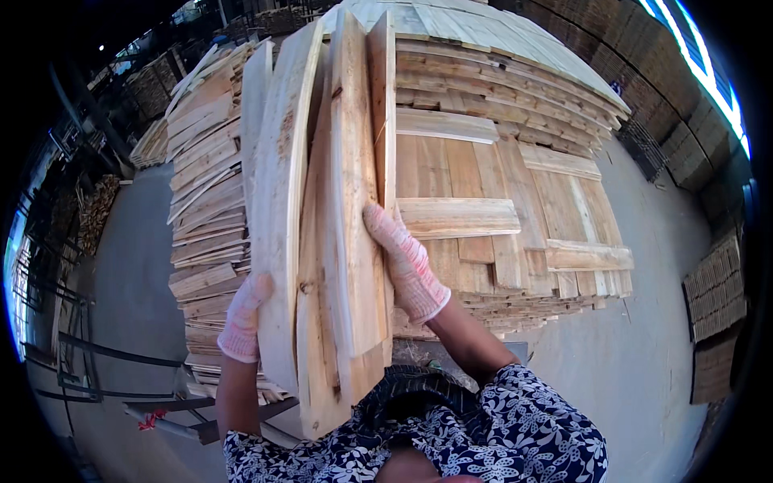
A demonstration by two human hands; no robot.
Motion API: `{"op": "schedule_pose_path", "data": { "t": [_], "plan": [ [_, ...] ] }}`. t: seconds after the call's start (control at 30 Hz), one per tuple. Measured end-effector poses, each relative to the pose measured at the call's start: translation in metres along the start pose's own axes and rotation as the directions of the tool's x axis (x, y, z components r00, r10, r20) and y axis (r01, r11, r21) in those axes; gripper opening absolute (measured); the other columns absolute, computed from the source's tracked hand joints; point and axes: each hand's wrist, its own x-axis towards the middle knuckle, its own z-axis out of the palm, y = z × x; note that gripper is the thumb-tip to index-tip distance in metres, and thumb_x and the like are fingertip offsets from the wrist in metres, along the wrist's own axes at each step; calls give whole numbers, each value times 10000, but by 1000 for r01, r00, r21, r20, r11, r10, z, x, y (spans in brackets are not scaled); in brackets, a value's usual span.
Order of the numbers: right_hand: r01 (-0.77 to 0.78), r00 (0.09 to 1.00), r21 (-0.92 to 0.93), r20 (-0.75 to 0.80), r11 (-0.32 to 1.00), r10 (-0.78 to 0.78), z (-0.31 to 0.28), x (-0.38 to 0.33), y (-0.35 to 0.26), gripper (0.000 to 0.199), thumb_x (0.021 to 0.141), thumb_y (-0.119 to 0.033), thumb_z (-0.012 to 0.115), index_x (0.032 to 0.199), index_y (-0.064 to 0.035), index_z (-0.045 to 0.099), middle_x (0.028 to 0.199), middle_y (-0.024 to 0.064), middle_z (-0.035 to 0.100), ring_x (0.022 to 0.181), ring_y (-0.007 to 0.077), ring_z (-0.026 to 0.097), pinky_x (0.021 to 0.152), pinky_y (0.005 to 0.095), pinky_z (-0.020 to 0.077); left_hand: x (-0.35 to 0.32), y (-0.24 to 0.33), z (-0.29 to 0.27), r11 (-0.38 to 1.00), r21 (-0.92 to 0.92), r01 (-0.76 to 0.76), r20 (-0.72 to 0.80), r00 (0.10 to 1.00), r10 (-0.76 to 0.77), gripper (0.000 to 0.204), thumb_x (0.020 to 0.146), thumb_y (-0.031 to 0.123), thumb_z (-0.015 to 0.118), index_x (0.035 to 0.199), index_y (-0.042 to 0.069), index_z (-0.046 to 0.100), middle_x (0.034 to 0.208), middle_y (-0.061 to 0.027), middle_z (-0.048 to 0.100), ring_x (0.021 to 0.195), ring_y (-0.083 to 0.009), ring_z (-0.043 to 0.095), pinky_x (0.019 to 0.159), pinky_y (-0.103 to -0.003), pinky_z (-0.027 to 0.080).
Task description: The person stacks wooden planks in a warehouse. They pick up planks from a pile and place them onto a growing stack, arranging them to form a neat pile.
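So we've got a loose bundle of boards (326,229) in both hands here, running lengthwise from near the chest out toward the far side, between the rough stack (205,217) on the left and the tidier stack (459,217) on the right. As far as we can judge, the step in hand is holding and steadying the lot, with nothing set down yet.

On the grip: the left hand (245,318) is against the bundle's left edge, its fingers mostly out of sight, so we can't tell how far they curl underneath. The right hand (409,270) has its thumb up on the face of a board and the rest tucked along the right side. Both have hold of the wood, and the space between them is as wide as the bundle (so nobody's fully closing a fist on that).

The pieces aren't square with each other, either. The near ends are staggered, there are gaps between the boards, and the rightmost one looks tipped up on its edge.

For the next move, we'd say it calls for even pressure inward from both sides, plus some support from below, before anything shifts. Ease off on one side and we reckon the inner boards could slide out.
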Motion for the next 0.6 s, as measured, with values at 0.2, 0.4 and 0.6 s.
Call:
{"op": "schedule_pose_path", "data": {
  "t": [0.2,0.4,0.6],
  "plan": [
    [-146,958,-609,-285,779,-43,-119,-9,-131,962,915,-491,680,1601,-13,204,1505,188,465,1363,250,462,1113,368,384,92,5,134,964,84,252,83,962,-259,405,934,308,713,1213,21,652,1038,-105,731,862,-211,733,770,-350,620],
    [-265,862,-928,-350,262,-368,-258,-93,-188,849,894,-485,672,1600,-203,292,1415,224,526,1276,362,541,1056,438,441,86,29,164,932,274,237,-7,970,-244,402,900,266,740,1197,12,650,988,-98,727,804,-188,733,705,-309,620],
    [-483,834,-817,-319,-314,-451,-345,-107,-193,434,936,-472,607,1295,-228,589,1213,243,577,1086,438,618,941,550,501,58,33,153,954,287,81,5,996,-85,559,860,195,747,1353,10,561,1132,-112,704,953,-185,717,827,-326,604]
  ]
}}
